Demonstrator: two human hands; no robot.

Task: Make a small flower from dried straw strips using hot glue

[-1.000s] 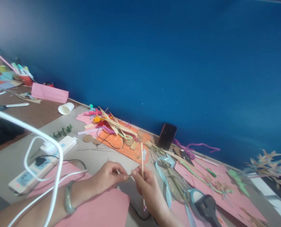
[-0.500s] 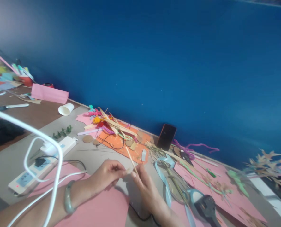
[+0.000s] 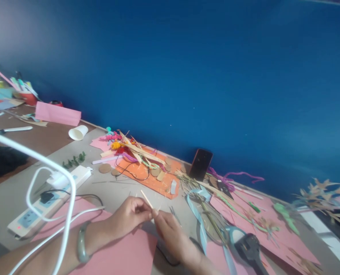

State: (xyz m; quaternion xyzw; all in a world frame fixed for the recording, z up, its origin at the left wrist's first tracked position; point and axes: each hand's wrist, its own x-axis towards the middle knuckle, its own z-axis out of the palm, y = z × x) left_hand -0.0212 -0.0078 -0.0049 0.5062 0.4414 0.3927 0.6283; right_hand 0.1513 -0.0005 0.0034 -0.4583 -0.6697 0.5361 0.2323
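One thin pale stick point(image 3: 146, 198) lies at the meeting point of the hands, its free end slanting toward 11 o'clock; clock positions below are read from that point. Right hand point(image 3: 171, 233), at 4 o'clock: thumb and forefinger closed, with the stick pinched between them. Left hand point(image 3: 131, 214), at 9 o'clock: thumb and fingers curled together, tips touching or just beside those of the right; whether they also grip the stick, or some small piece, cannot be told. Surroundings: pink sheet point(image 3: 130, 254), at 7 o'clock, below the left hand; orange sheet point(image 3: 161, 188), at 1; phone point(image 3: 200, 165), tilted near the blue wall point(image 3: 170, 76), at 2; light-blue ribbon point(image 3: 197, 214), at 3; power strip point(image 3: 29, 218), at 9. Step in hand, as judged: close fingertip work on the stick. The next move appears to call for a light, steady right-hand pinch and small, precise finger adjustments, the left hand lending support.
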